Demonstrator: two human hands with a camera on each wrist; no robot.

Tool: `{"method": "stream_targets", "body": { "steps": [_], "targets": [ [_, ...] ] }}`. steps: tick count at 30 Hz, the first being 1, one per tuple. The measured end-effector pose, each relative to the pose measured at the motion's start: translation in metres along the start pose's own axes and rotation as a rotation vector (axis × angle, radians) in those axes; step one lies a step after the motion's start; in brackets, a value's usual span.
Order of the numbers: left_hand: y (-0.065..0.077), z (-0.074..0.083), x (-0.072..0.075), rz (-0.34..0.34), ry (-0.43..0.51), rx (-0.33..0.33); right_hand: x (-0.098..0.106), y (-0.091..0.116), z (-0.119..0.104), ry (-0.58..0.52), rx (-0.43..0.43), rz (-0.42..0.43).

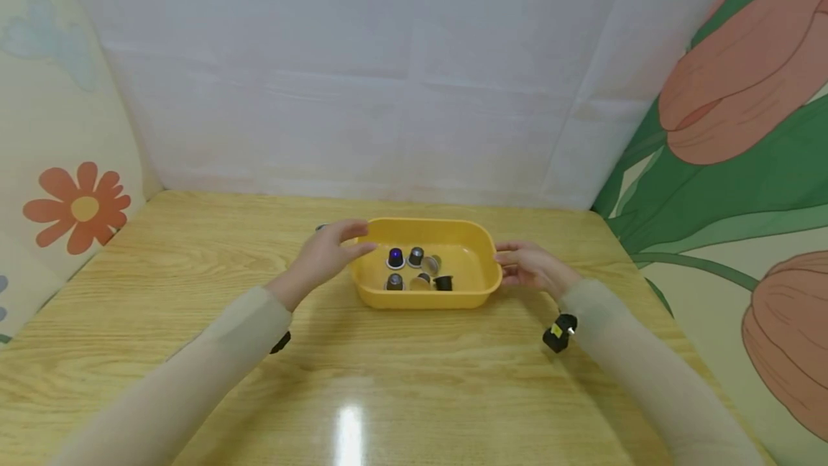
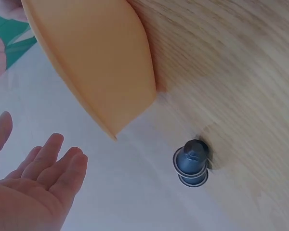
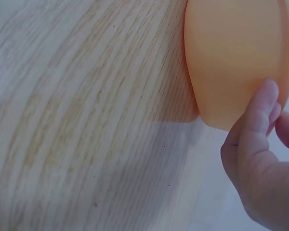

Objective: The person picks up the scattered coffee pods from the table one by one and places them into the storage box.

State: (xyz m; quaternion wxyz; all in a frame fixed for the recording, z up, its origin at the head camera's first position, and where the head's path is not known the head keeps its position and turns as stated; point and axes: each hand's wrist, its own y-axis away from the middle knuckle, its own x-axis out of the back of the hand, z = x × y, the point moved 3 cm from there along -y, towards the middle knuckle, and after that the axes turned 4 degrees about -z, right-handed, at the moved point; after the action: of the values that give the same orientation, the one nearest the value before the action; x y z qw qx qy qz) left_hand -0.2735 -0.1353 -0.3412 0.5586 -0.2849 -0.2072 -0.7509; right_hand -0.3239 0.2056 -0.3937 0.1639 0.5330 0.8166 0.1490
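Observation:
A yellow plastic basin (image 1: 423,299) stands on the wooden table with several small coffee capsules inside, among them a dark blue one (image 1: 395,257) and a black one (image 1: 443,283). At its left end my left hand (image 1: 330,250) hovers by the rim, thumb and fingers spread. The left wrist view shows that hand (image 2: 38,187) apart from the basin wall (image 2: 96,62), holding nothing. My right hand (image 1: 530,266) touches the basin's right end; in the right wrist view its fingertips (image 3: 269,89) rest against the outer wall, thumb near the rim.
Dark capsules (image 2: 191,161) stand on the table beyond my left hand, mostly hidden behind it in the head view. A white cloth (image 1: 362,92) hangs at the table's back edge. Flower-patterned panels (image 1: 744,221) flank both sides.

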Motion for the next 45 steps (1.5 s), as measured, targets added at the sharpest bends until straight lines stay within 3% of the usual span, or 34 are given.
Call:
{"method": "stream_targets", "body": {
  "steps": [21,37,45],
  "targets": [
    [0.015,-0.022,0.018,0.104,-0.076,0.056,-0.001,0.000,-0.001,0.001,-0.002,-0.002],
    [0.015,-0.038,0.021,0.104,-0.176,0.115,0.000,0.002,-0.002,0.006,-0.006,0.002],
    [0.007,-0.054,0.021,0.116,-0.221,0.140,-0.001,0.003,-0.003,0.000,-0.010,-0.001]
  ]
}}
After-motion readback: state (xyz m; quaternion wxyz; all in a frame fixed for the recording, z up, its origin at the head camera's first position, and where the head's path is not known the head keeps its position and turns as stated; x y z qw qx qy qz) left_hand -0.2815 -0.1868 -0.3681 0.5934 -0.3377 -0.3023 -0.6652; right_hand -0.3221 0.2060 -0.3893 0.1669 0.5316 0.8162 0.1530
